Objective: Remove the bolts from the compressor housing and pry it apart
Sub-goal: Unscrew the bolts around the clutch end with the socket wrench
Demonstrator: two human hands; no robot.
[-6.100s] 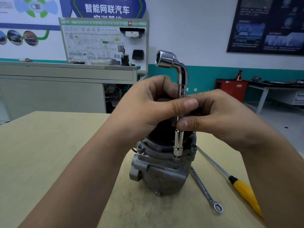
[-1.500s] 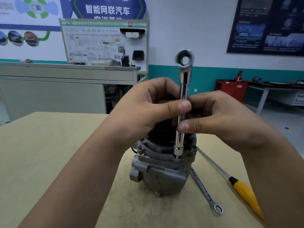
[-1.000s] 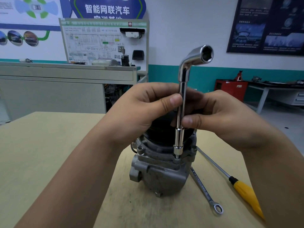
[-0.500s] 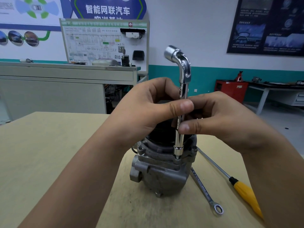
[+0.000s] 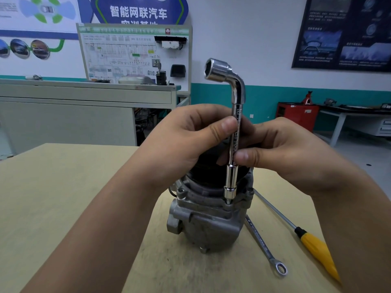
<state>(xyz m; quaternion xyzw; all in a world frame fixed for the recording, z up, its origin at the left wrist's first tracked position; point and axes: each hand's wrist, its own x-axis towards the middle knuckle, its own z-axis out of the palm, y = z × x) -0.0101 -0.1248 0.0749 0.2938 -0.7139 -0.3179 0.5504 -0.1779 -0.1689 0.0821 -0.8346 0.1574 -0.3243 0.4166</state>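
A grey metal compressor housing (image 5: 208,220) stands upright on the wooden table (image 5: 53,197). A chrome L-shaped socket wrench (image 5: 232,149) stands vertically with its lower socket over a bolt (image 5: 228,201) on the housing's front flange. Its bent upper socket points left. My left hand (image 5: 186,136) pinches the wrench shaft with thumb and fingers. My right hand (image 5: 283,153) pinches the same shaft just below, from the right. The black top of the compressor is mostly hidden behind both hands.
A combination spanner (image 5: 264,246) lies on the table right of the housing. A yellow-handled screwdriver (image 5: 313,246) lies beside it, further right. A grey cabinet (image 5: 84,115) and a training board (image 5: 135,53) stand behind the table.
The wrench has kept spinning on the bolt between my fingers: its bent upper end faced the camera, then swung right, and now points left. Hands and housing stay in place.
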